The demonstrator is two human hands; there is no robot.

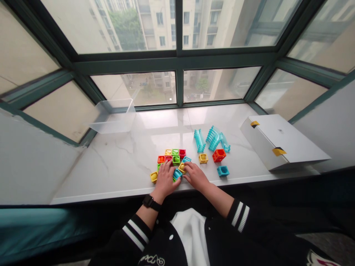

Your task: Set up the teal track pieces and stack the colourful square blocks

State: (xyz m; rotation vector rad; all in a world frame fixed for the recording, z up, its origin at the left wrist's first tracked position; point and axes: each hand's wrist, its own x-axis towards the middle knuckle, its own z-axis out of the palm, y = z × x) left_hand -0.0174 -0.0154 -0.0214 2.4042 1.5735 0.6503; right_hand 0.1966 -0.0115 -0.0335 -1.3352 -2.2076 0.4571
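A cluster of coloured cube blocks lies on the white marble sill, with red, green, orange and yellow cubes in its back rows. My left hand [165, 179] rests over the cluster, fingers stretched across the cubes and hiding some of them. A blue cube [177, 173] shows beside its thumb. With thumb and fingers, my right hand [196, 176] grips a yellow cube [182, 168] at the cluster's right side. Behind that cube sits another blue cube [186, 159], tilted. One more yellow cube [154, 177] lies left of my left hand.
Right of the cluster are a loose yellow cube [203, 158], a red block [219, 155], a blue cube [223, 171] and translucent blue track pieces [213, 138]. A clear plastic bin [115, 122] stands back left. A white box [285, 138] stands at the right.
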